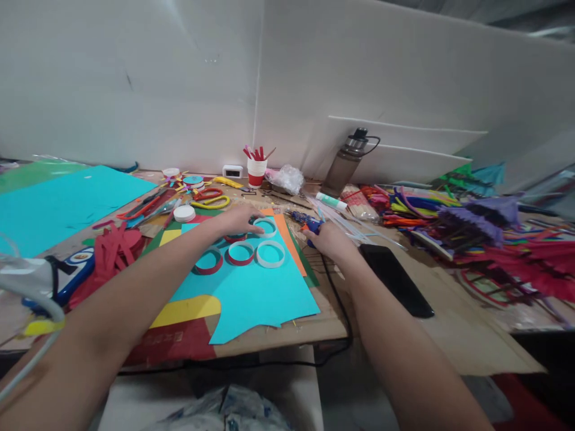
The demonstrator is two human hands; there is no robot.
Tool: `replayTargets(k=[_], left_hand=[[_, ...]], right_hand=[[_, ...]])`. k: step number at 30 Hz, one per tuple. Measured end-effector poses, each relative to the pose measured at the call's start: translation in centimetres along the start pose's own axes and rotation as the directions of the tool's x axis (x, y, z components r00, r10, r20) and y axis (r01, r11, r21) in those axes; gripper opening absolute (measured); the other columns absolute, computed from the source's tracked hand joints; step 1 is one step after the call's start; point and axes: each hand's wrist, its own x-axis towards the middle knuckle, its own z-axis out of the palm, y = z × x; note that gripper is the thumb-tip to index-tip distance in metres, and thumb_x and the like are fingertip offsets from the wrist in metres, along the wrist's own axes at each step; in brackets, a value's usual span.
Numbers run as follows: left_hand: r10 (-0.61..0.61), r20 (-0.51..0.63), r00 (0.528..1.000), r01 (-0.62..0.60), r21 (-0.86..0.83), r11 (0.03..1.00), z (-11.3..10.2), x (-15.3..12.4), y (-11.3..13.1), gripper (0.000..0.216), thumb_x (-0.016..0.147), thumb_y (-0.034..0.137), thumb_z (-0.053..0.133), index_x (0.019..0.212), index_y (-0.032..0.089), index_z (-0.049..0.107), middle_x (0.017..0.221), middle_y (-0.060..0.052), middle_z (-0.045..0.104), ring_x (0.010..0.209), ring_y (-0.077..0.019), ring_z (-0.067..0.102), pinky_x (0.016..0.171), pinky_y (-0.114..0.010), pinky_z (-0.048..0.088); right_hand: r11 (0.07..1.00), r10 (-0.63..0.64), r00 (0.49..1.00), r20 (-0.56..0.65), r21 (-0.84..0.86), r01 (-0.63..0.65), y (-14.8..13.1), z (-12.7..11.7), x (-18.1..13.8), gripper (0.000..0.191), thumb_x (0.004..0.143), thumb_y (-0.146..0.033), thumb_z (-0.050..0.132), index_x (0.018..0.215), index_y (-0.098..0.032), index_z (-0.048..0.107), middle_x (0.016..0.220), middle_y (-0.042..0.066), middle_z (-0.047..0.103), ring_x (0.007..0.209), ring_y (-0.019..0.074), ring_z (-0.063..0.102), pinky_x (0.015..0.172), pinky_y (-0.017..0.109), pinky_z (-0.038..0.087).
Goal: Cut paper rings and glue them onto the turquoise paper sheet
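My left hand [240,221] reaches over the blue paper [265,299], thumb and fingers closed at the left edge of a white ring [271,234]. Close by on the paper lie another white ring [270,264] and several red-and-white rings [241,261], one partly hidden under my hand. My right hand [331,240] is wrapped around a blue glue gun [313,224] with an orange part, its nozzle pointing left. A black cord [335,293] runs from there toward the table's front edge.
A black phone [397,281] lies right of my right forearm. Behind stand a dark bottle [344,167] and a cup of red sticks [256,173]. Scissors [211,200] rest at the back, red strips [114,254] at left, small purple umbrellas [480,215] at right.
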Motion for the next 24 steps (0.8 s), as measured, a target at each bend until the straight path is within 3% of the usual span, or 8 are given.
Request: replayTargets(k=[6,12,20,24], left_hand=[[-0.006,0.003,1.000,0.006,0.001,1.000,0.0,0.0,0.1,0.058,0.083,0.054,0.060,0.130,0.020,0.064,0.127,-0.010,0.067,0.110,-0.0259,0.060,0.087,-0.029,0.043],[0.034,-0.020,0.999,-0.034,-0.021,0.999,0.4,0.0,-0.5,0.058,0.082,0.054,0.061,0.129,0.020,0.064,0.126,-0.010,0.066,0.108,-0.0248,0.061,0.087,-0.029,0.044],[0.039,-0.020,0.999,-0.039,-0.004,0.999,0.4,0.1,-0.4,0.057,0.084,0.053,0.060,0.129,0.019,0.064,0.126,-0.010,0.066,0.108,-0.0249,0.061,0.087,-0.029,0.044],[0.042,-0.015,0.999,-0.042,0.024,0.999,0.3,0.1,-0.3,0.056,0.084,0.054,0.058,0.128,0.020,0.065,0.122,-0.008,0.068,0.105,-0.0231,0.062,0.084,-0.027,0.044]], right_hand=[[0.984,0.115,0.993,-0.003,0.140,-0.113,-0.5,0.6,1.0,0.040,0.082,-0.038,0.062,0.107,-0.010,0.073,0.106,0.020,0.073,0.096,0.0282,0.070,0.071,0.028,0.049],[0.922,0.143,0.989,0.028,0.360,-0.144,0.7,0.5,2.0,0.037,0.077,-0.042,0.064,0.096,-0.012,0.075,0.089,0.012,0.073,0.083,0.0237,0.069,0.062,0.026,0.045],[0.877,0.161,0.987,0.004,0.459,-0.145,1.0,0.5,2.2,0.018,0.074,-0.031,0.063,0.075,-0.015,0.070,0.061,0.003,0.062,0.066,0.0195,0.062,0.057,0.025,0.042],[0.840,0.176,0.983,-0.050,0.529,-0.124,1.4,0.6,2.6,0.013,0.074,-0.028,0.057,0.072,-0.017,0.065,0.057,0.001,0.058,0.059,0.0179,0.058,0.054,0.026,0.041]])
